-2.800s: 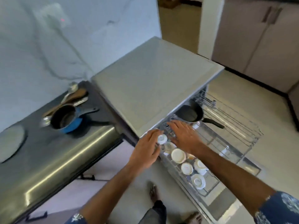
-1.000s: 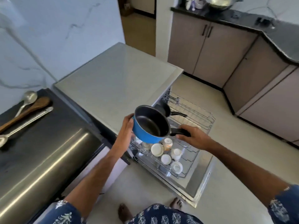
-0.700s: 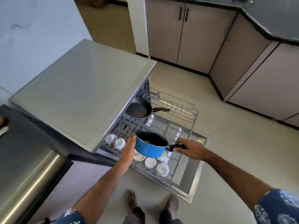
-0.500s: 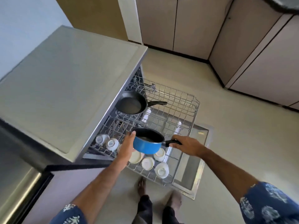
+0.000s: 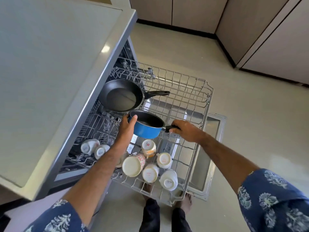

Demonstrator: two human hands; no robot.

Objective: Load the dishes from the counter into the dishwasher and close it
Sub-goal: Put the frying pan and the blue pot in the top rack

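Pale kitchen floor (image 5: 250, 131) around pulled-out grey wire dishwasher rack (image 5: 192, 91), far right section bare. Blue saucepan with black interior (image 5: 147, 128) held over rack centre: left hand (image 5: 127, 126) cupping rim, right hand (image 5: 185, 129) wrapped round handle. Black frying pan (image 5: 122, 96) just behind. White upturned cups (image 5: 150, 166) at near edge, some hidden behind left forearm.

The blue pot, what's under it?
Under the blue pot, held in both hands, is the wire rack. Upside-down cups sit nearer. Directly beneath is hidden.
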